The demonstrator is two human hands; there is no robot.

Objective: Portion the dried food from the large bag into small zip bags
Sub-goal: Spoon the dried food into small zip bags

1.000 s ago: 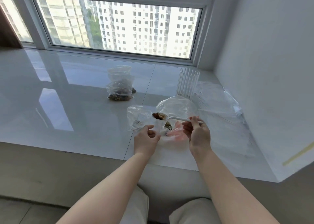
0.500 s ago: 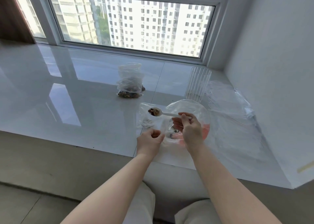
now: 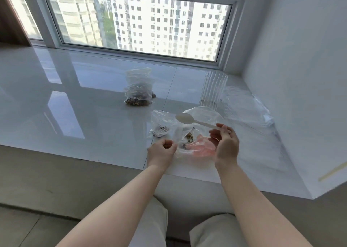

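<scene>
Filled small clear zip bags [image 3: 138, 94] stand mid-counter; right hand [image 3: 225, 145] pinches an empty white plastic spoon [image 3: 185, 118], left hand [image 3: 162, 152] grips the large clear bag [image 3: 189, 143]; more portioning remains.

A single head-worn view is given, aimed forward and down from above the person's lap. The glossy tabletop [image 3: 78, 104] is seen close below, with the window [image 3: 131, 21] faced beyond it.

White spoon [image 3: 185, 118], clear ribbed cup [image 3: 213, 91], brown dried food [image 3: 138, 102], glossy white sill [image 3: 75, 96]
</scene>
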